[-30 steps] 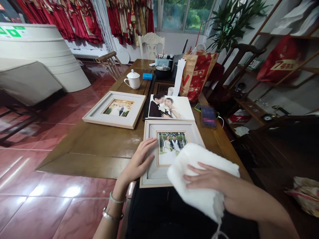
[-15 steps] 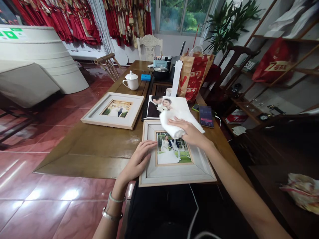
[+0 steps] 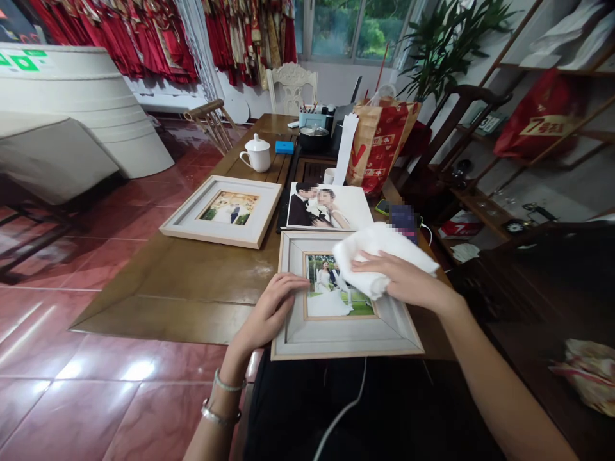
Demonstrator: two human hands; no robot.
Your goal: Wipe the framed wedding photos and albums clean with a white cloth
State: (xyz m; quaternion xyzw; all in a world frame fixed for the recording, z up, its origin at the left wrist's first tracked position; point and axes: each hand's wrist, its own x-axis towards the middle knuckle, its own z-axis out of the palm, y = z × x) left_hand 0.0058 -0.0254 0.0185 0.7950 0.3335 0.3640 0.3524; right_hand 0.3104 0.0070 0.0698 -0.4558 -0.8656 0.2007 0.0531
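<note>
A picture frame (image 3: 346, 344) with a wedding photo lies flat at the near edge of the wooden table. On its left side rests my left hand (image 3: 270, 308), fingers stretched out and lying flat over the border, with nothing held. My right hand (image 3: 401, 276) presses a folded white cloth (image 3: 369, 246) against the frame's right side. That cloth covers the right part of the photo and the frame's upper right corner. Just beyond the frame sits a large photo print (image 3: 331, 206) of a couple. To the left lies a second picture frame (image 3: 269, 218) holding another wedding photo.
Farther back on the table (image 3: 192, 298) stand a lidded white mug (image 3: 258, 155), a blue box (image 3: 284, 147), a black pot (image 3: 314, 137) and a paper bag (image 3: 384, 147). A phone (image 3: 403, 221) with a cable lies right of the print. Shelves (image 3: 485, 192) stand at the right.
My right hand has slid the cloth right and toward me across the frame, uncovering more of the print behind. My left hand stays on the frame's left side.
</note>
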